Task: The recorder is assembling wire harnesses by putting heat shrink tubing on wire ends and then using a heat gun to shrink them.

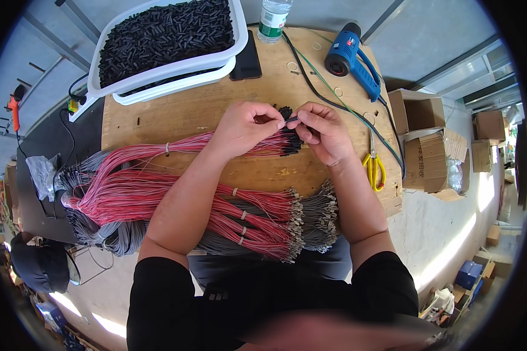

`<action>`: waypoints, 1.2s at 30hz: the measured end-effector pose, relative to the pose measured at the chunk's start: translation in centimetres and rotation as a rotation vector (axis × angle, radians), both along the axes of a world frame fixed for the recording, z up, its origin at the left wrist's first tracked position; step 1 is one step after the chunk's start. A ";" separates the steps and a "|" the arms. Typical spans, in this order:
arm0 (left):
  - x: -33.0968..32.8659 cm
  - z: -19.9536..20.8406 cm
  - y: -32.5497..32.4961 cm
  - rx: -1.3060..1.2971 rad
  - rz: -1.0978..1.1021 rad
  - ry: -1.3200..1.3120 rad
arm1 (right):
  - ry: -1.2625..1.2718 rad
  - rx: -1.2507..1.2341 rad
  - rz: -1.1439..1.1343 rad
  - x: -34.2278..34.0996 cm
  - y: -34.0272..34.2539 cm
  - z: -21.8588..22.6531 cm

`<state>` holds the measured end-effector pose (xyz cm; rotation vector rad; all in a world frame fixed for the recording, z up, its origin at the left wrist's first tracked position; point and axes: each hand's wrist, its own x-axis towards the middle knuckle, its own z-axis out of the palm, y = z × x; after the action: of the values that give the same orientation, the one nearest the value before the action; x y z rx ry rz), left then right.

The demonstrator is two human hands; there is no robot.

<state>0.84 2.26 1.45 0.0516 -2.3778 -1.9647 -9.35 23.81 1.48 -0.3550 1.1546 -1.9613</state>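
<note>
Black shirt point(216, 319) nearest me. Left hand point(246, 128) and right hand point(328, 133) pinch one short black tube point(292, 119), grip closed, above the bench point(158, 120), near red wires point(129, 196); opposed hold presumably for control. Pale ties point(243, 214) likely keep wires sorted.

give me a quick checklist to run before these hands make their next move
1. Right hand gripping the black tube: ok, pinched at the fingertips.
2. Left hand grip: cannot tell, what it pinches is too small to make out.
3. Tube fitted on one of the red wires: cannot tell, fingers hide it.
4. White tub stocked: ok, heaped with black pieces.
5. Blue heat gun apart from both hands: ok.
6. Yellow-handled scissors apart from both hands: ok.
</note>
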 end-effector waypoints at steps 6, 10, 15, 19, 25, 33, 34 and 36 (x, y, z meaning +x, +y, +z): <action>0.1 0.1 0.1 -0.001 -0.004 0.008 | -0.003 0.008 0.004 0.0 0.0 -0.2; 0.1 0.1 0.1 -0.005 -0.009 0.012 | -0.005 0.007 0.002 0.0 0.0 -0.1; -0.2 -0.5 0.3 -0.029 0.082 0.043 | 0.043 -0.034 -0.121 -1.2 0.8 0.7; -0.2 -0.1 0.5 -0.226 0.131 0.045 | -0.075 -0.073 -0.310 -3.2 1.8 0.3; -0.1 -0.9 -0.1 -0.389 0.243 0.097 | -0.155 -0.100 -0.453 -4.2 1.1 2.2; -0.2 -1.2 0.2 -0.299 0.240 0.250 | 0.008 -0.209 -0.382 -5.1 -9.0 11.1; -0.1 -1.0 0.2 -0.299 0.243 0.264 | 0.030 -0.193 -0.347 -5.2 -11.3 12.4; 0.1 -1.0 0.0 -0.331 0.239 0.225 | 0.147 -0.066 -0.191 -4.4 -15.8 14.9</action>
<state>0.95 2.25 0.48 0.0889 -2.3841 -1.3798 -13.76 8.01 16.42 -0.4445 1.2582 -2.1730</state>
